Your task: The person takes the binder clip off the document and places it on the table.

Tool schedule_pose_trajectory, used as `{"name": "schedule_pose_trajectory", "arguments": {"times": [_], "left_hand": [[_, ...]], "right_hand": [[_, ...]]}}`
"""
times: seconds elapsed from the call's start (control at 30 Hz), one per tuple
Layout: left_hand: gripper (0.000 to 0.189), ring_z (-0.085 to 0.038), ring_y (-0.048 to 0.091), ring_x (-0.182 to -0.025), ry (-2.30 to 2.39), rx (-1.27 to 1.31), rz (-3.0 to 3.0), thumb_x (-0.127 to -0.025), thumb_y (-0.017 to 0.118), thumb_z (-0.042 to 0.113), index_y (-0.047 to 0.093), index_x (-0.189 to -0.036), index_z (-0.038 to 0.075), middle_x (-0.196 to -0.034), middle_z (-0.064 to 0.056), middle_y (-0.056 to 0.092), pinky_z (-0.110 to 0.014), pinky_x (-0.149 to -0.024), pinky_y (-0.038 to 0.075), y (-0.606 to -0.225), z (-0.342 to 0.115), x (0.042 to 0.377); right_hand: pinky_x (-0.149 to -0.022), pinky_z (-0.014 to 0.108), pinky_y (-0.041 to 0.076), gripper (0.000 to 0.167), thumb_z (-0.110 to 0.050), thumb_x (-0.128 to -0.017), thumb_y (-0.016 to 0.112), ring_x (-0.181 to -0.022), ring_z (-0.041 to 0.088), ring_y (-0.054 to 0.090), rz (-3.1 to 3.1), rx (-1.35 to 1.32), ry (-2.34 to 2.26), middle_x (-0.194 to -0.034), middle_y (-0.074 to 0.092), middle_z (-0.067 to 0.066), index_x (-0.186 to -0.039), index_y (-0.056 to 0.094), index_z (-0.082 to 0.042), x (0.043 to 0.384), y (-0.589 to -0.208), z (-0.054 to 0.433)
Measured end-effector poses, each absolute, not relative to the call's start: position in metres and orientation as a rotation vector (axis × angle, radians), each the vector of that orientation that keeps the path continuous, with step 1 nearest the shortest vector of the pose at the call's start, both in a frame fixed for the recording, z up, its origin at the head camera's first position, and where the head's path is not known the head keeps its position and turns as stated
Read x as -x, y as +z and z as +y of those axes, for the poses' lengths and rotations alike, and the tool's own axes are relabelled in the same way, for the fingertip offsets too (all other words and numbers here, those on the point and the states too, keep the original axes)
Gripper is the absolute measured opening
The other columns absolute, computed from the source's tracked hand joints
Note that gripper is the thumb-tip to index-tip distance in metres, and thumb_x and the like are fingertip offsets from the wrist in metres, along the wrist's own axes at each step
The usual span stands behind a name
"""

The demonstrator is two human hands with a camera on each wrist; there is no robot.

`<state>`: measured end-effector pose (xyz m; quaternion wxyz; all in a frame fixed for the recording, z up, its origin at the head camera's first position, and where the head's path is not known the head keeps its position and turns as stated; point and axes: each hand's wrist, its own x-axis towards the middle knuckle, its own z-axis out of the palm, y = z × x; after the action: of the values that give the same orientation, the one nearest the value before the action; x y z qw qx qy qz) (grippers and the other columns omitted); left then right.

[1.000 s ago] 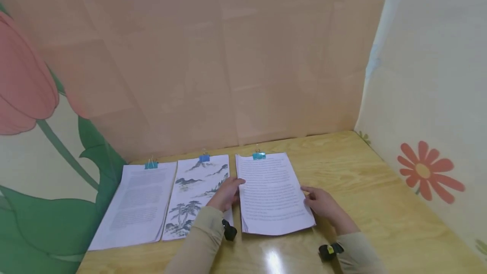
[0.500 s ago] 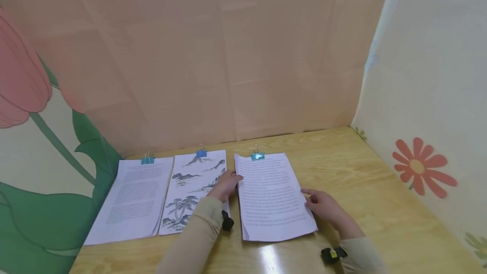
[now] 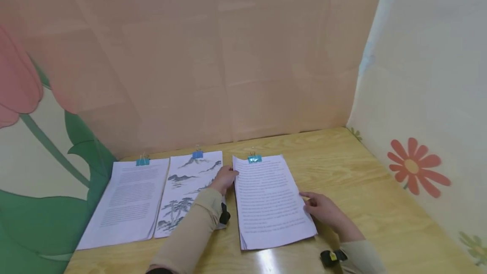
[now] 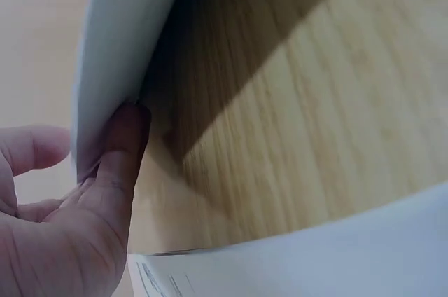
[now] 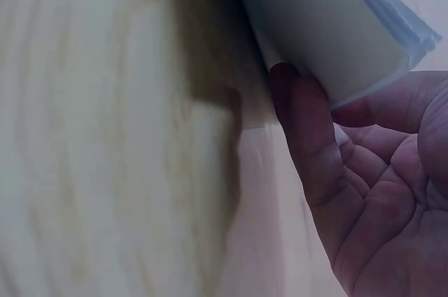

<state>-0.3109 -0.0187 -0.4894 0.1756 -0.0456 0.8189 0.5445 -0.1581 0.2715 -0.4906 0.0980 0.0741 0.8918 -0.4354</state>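
In the head view a clipped stack of printed pages (image 3: pixel 268 202) is between my two hands, a teal binder clip (image 3: pixel 255 159) at its top edge. My left hand (image 3: pixel 224 179) pinches the stack's upper left edge; the left wrist view shows a finger under the raised paper (image 4: pixel 126 38). At the right edge, my right hand (image 3: pixel 323 210) grips the sheets, one finger beneath and the rest on the other side, as the right wrist view shows. Under the paper (image 5: pixel 315 24), a shadowed gap opens above the wooden table (image 3: pixel 365 206).
Left of the held stack lies a sheet with an ink landscape (image 3: pixel 182 179) under a blue binder clip (image 3: pixel 198 154), partly covered by my left forearm. Further left rests another printed stack (image 3: pixel 129 202) with a teal clip (image 3: pixel 143 162). A pink-brown backdrop (image 3: pixel 190 54) closes the back.
The held stack has come slightly toward me, apart from the other stacks. My left hand sits a little higher along its edge. The head view has shifted slightly.
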Motion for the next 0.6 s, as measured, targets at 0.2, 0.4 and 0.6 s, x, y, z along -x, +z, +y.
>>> {"name": "schedule_pose_trajectory", "arguments": {"times": [0.2,0.4,0.6], "left_hand": [[0.039,-0.028,0.062,-0.108,1.582,0.159,2.253,-0.104,0.053,0.007,0.056,-0.138,-0.010,-0.122,-0.018,0.065,-0.041,-0.098,0.049,-0.496,-0.013,0.320],[0.038,-0.023,0.064,-0.097,1.616,0.162,2.233,-0.102,0.050,0.002,0.058,-0.137,-0.010,-0.115,-0.016,0.068,-0.037,-0.088,0.053,-0.509,-0.012,0.318],[0.040,-0.024,0.063,-0.101,1.647,0.155,2.257,-0.101,0.049,0.003,0.058,-0.138,-0.008,-0.117,-0.016,0.068,-0.038,-0.092,0.051,-0.499,-0.012,0.326]], "right_hand": [[-0.071,0.034,0.050,0.048,0.001,-0.093,0.064,-0.082,0.020,0.058,2.635,-0.157,-1.275,-0.090,0.066,0.005,-0.139,0.056,0.011,0.155,-0.494,0.279],[-0.062,0.028,0.044,0.046,0.002,-0.092,0.064,-0.075,0.020,0.054,2.621,-0.131,-1.277,-0.084,0.061,0.004,-0.137,0.056,0.013,0.145,-0.502,0.282],[-0.061,0.029,0.043,0.045,0.001,-0.091,0.066,-0.072,0.020,0.054,2.623,-0.121,-1.248,-0.081,0.060,0.004,-0.134,0.059,0.011,0.152,-0.493,0.281]]}}
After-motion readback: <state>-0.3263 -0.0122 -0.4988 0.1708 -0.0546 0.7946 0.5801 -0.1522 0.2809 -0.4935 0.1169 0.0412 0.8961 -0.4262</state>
